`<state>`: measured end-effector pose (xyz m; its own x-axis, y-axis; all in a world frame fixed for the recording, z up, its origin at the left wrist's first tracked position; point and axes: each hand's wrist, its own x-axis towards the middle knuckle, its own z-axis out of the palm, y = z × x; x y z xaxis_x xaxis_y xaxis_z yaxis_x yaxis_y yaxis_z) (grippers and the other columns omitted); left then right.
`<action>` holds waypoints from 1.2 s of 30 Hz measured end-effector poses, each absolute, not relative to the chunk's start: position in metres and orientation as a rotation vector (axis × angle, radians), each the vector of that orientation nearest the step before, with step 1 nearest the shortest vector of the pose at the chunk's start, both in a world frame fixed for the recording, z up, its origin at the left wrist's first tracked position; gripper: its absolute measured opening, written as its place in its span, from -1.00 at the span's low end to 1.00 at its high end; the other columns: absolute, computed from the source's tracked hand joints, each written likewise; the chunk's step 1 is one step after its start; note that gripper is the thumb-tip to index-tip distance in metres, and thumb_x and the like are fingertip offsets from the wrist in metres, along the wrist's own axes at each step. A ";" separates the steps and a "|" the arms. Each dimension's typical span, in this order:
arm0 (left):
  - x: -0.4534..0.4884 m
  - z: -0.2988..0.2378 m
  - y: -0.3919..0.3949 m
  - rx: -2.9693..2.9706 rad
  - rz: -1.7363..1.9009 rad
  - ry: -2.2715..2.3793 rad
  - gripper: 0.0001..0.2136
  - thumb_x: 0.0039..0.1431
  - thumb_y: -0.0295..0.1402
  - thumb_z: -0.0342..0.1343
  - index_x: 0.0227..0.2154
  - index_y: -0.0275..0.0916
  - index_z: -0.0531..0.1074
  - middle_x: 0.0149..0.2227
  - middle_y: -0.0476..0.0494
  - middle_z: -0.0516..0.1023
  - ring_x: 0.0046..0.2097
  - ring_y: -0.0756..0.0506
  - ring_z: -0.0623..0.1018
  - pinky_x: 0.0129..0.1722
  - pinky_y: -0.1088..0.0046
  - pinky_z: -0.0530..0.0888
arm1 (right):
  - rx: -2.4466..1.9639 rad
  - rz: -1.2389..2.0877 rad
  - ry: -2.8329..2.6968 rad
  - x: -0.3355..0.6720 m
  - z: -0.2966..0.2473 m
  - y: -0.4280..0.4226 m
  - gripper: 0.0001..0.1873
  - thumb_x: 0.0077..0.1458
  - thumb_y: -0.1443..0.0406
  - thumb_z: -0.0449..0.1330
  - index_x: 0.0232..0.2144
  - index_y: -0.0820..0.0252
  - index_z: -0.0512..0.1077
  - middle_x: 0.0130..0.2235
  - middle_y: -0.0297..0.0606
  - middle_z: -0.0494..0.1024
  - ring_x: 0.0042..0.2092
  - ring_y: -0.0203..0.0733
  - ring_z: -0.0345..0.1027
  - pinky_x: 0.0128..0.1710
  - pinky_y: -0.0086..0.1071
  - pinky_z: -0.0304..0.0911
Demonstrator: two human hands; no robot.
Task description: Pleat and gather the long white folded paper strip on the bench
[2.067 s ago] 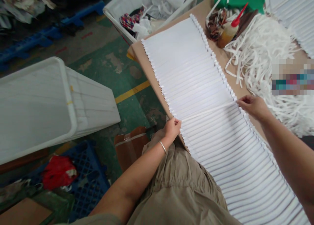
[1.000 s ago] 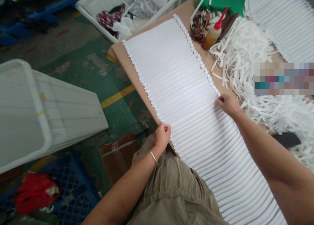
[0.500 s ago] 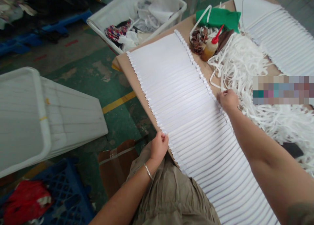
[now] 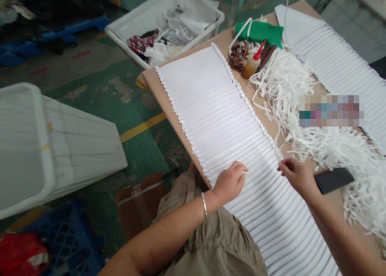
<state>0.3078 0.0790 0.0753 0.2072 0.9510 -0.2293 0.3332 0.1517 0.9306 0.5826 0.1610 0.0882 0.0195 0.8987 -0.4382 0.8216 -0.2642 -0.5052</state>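
A long row of overlapping white strips (image 4: 217, 115) lies across the brown table (image 4: 152, 81). My left hand (image 4: 230, 181) rests on the strips near the table's front edge, its fingers curled and pressed down on them. My right hand (image 4: 297, 175) sits at the row's right edge and pinches the end of one strip. A silver bracelet (image 4: 204, 205) circles my left wrist.
A heap of loose white strips (image 4: 301, 107) fills the table's right. A glue bottle with a red tip (image 4: 251, 63), green cloth (image 4: 259, 31) and a second strip row (image 4: 340, 71) lie behind. A black object (image 4: 333, 179) lies by my right hand. White bins (image 4: 51, 143) and a blue crate (image 4: 72, 248) stand on the floor.
My left hand left the row's left edge and moved right onto the strips. My right hand came down the right edge toward me. The view tilted up slightly.
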 end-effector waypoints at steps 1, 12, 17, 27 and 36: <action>0.322 0.086 0.081 1.452 0.747 1.205 -0.70 0.31 -0.44 -0.03 0.02 -0.15 0.47 0.15 -0.17 0.53 0.12 -0.12 0.55 0.11 0.34 0.51 | -2.101 1.153 -1.930 0.575 0.105 0.138 -0.64 0.13 -0.01 0.17 -0.35 0.16 0.46 -0.43 -0.24 0.58 -0.41 -0.14 0.43 -0.36 -0.28 0.31; 0.271 0.063 0.050 0.892 0.629 1.348 -0.81 0.23 -0.31 0.08 -0.41 -0.25 0.53 -0.56 0.03 0.49 -0.54 0.01 0.46 -0.46 0.52 0.37 | -1.939 1.509 -1.741 0.605 0.145 0.142 -0.60 0.10 -0.10 0.30 -0.34 0.08 0.50 -0.41 -0.29 0.47 -0.39 -0.22 0.30 -0.42 -0.35 0.23; 0.218 0.037 0.028 0.709 0.678 1.622 -0.81 0.21 -0.29 0.10 -0.47 -0.25 0.48 -0.69 0.08 0.37 -0.61 0.01 0.39 -0.48 0.50 0.33 | -1.878 1.658 -1.483 0.597 0.089 0.185 -0.50 -0.03 -0.09 0.40 -0.50 0.19 0.41 -0.56 -0.40 0.31 -0.52 -0.40 0.04 -0.54 -0.44 -0.05; 0.219 -0.004 0.048 0.667 0.689 1.922 -0.86 0.21 -0.37 0.11 -0.46 -0.20 0.39 -0.57 0.04 0.46 -0.51 -0.02 0.46 -0.41 0.48 0.36 | -2.041 1.304 -1.733 0.558 0.035 0.262 -0.65 0.01 0.05 0.33 -0.39 0.23 0.46 -0.52 -0.31 0.46 -0.49 -0.33 0.18 -0.48 -0.39 0.05; 0.224 -0.019 0.060 0.721 0.576 2.073 -0.88 0.24 -0.33 0.15 -0.42 -0.18 0.46 -0.38 -0.08 0.62 -0.33 -0.07 0.55 -0.29 0.44 0.38 | -2.186 1.036 -1.952 0.527 0.035 0.298 -0.86 0.14 0.24 0.23 -0.35 0.22 0.47 -0.43 -0.21 0.57 -0.44 -0.29 0.31 -0.43 -0.41 0.12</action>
<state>0.2238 0.0601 -0.0186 -0.4767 0.6717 -0.5671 0.2826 0.7280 0.6247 0.5273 0.2980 0.0345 -0.0103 0.8940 -0.4480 0.8720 -0.2113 -0.4417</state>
